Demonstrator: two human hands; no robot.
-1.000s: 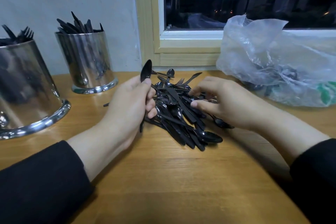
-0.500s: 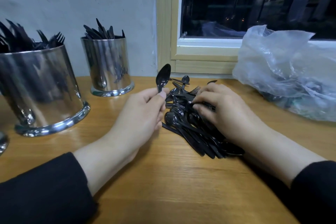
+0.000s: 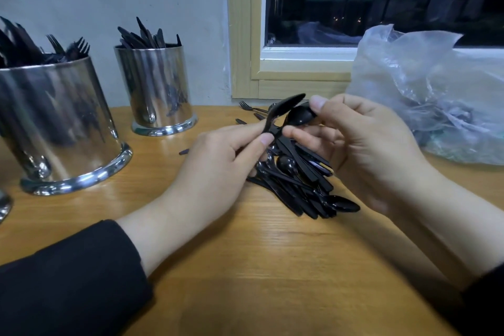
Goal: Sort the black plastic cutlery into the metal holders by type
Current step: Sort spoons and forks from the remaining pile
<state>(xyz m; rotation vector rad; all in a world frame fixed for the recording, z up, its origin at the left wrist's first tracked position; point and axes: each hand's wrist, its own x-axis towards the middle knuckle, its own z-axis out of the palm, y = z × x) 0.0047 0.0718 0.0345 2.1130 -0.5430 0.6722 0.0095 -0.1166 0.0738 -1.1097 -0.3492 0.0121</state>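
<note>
A heap of black plastic cutlery (image 3: 297,180) lies on the wooden table between my hands. My left hand (image 3: 218,172) grips a black spoon (image 3: 283,109) by its handle, bowl pointing up and right. My right hand (image 3: 365,150) is lifted above the heap and pinches a second black spoon (image 3: 298,117) by its bowl, right beside the first. A large metal holder (image 3: 57,128) at the left carries forks. A smaller metal holder (image 3: 156,90) behind it carries knives.
A crumpled clear plastic bag (image 3: 431,90) with more cutlery inside sits at the right under the window sill. A few stray pieces (image 3: 252,108) lie behind the heap. The rim of another metal holder (image 3: 4,206) shows at the far left edge.
My right hand has risen off the heap with a spoon pinched in its fingers and brought it up against the spoon in my left hand. The view has shifted left.
</note>
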